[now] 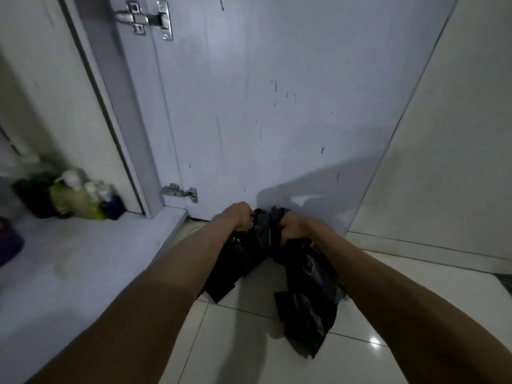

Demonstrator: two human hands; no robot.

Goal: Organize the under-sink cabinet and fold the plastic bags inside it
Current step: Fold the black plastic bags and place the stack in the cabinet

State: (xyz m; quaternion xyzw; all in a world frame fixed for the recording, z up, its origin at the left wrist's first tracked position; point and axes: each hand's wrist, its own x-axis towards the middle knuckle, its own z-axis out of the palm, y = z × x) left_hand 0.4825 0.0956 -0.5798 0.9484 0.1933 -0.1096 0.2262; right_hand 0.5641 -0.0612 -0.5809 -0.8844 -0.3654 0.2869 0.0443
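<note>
Holding a black plastic bag [307, 300] in front of us, we grasp its upper part with both hands. The left hand [242, 217] is curled round the crumpled plastic on one side and the right hand [293, 227] on the other, the two close together. The bag hangs down from them above the white tiled floor [249, 350], outside the cabinet; we cannot tell if its lower end touches the tiles. Just behind the hands stands the open cabinet door [263, 106], with two metal hinges [146, 19] on its left edge. To the left lies the cabinet floor [83, 259]. At its back some bottles [80, 195] stand in a blurred group, and a purple thing [8, 242] shows at the edge. Our forearms hide part of the bag.
</note>
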